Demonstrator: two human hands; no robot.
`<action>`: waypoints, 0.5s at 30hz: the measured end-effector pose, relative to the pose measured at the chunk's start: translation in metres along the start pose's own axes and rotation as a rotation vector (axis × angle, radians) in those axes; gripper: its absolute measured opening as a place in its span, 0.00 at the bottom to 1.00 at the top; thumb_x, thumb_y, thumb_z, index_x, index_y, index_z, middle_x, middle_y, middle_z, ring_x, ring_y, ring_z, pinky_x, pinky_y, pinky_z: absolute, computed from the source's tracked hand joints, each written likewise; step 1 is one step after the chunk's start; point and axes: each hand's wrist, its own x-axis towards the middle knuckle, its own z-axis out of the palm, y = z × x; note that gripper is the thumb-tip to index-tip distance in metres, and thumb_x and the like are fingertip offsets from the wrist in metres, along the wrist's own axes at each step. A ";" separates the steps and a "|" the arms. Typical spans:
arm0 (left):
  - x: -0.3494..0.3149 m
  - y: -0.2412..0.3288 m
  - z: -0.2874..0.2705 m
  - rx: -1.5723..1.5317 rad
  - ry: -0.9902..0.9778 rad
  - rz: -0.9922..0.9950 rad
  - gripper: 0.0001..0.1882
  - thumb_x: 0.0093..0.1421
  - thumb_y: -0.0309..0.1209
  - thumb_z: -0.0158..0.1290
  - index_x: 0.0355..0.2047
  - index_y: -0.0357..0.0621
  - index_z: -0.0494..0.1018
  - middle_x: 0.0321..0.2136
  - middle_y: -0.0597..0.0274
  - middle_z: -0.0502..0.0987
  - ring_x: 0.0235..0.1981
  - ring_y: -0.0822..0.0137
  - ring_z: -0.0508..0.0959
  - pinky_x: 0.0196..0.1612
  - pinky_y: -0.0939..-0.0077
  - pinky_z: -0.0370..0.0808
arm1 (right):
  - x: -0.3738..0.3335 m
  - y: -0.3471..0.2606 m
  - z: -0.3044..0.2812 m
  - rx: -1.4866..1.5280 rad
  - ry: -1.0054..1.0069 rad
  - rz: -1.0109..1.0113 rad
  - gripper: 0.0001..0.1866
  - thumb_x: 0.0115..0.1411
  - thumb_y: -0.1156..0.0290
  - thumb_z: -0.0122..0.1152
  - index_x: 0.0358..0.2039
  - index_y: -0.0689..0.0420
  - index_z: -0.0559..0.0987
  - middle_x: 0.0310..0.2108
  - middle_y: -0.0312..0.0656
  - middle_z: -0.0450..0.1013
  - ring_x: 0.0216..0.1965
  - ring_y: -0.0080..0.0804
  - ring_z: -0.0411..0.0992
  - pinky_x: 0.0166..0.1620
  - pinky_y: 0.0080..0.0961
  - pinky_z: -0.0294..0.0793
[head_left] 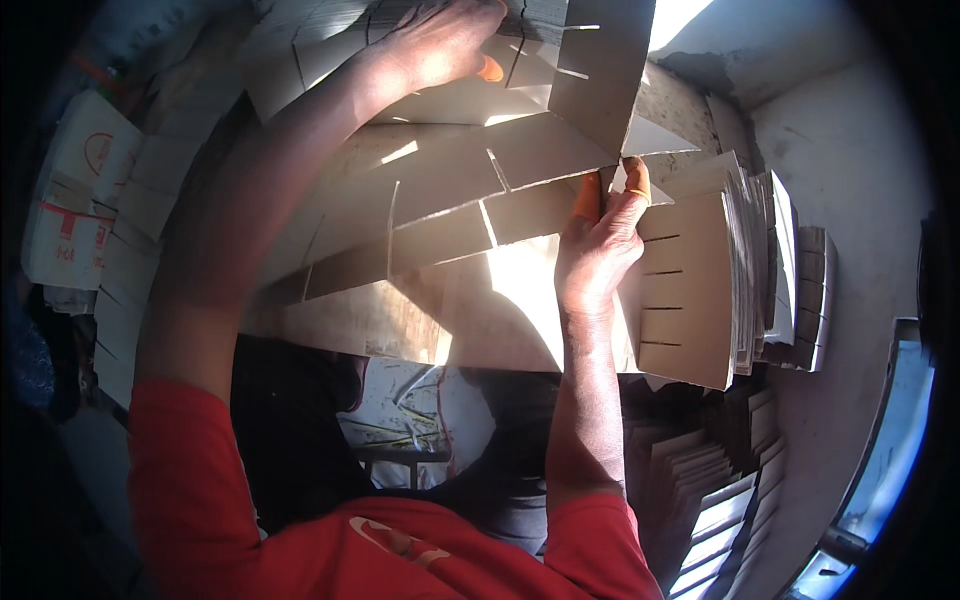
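Observation:
My right hand [602,245] pinches the right end of a slotted cardboard strip [455,170], where it meets an upright slotted cardboard piece [598,80]. Orange covers sit on its thumb and finger. Below that strip, a second slotted strip [450,230] runs at nearly the same slant. My left hand [440,42] reaches across the top, above more slotted cardboard [330,60]. Its orange-tipped thumb stands apart from the fingers, which the upper picture edge partly cuts off; nothing shows between them.
Beside my right hand, a stack of slotted cardboard sheets [690,285] stands at the table's right end. The wooden tabletop [400,325] lies beneath the strips. More cardboard pieces [715,510] stand low on the right. A white box with red print [80,200] is at far left.

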 end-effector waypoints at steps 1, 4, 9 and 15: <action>0.007 -0.010 0.013 0.090 -0.006 -0.032 0.25 0.47 0.34 0.63 0.40 0.37 0.65 0.35 0.51 0.75 0.41 0.51 0.75 0.42 0.57 0.73 | 0.001 -0.003 -0.002 0.030 -0.012 0.053 0.19 0.61 0.78 0.55 0.53 0.59 0.64 0.15 0.37 0.66 0.15 0.25 0.64 0.23 0.17 0.66; 0.024 -0.035 0.043 0.256 0.057 -0.019 0.26 0.47 0.33 0.62 0.43 0.40 0.64 0.40 0.52 0.73 0.46 0.52 0.72 0.45 0.57 0.72 | 0.004 0.008 0.004 0.060 0.013 -0.034 0.20 0.61 0.79 0.55 0.53 0.59 0.63 0.20 0.39 0.67 0.19 0.26 0.66 0.26 0.18 0.68; 0.029 -0.052 0.085 0.312 0.250 0.059 0.22 0.48 0.26 0.56 0.44 0.42 0.63 0.40 0.56 0.71 0.49 0.56 0.69 0.48 0.58 0.70 | 0.003 0.009 -0.002 -0.010 -0.053 -0.055 0.23 0.60 0.81 0.54 0.55 0.59 0.63 0.29 0.44 0.73 0.26 0.29 0.73 0.31 0.21 0.73; 0.026 -0.049 0.067 0.137 0.214 0.076 0.06 0.52 0.22 0.47 0.32 0.43 0.68 0.32 0.55 0.75 0.38 0.55 0.75 0.38 0.62 0.73 | 0.002 0.025 0.000 0.019 0.007 -0.197 0.25 0.60 0.83 0.54 0.58 0.58 0.64 0.40 0.47 0.76 0.37 0.27 0.77 0.41 0.22 0.77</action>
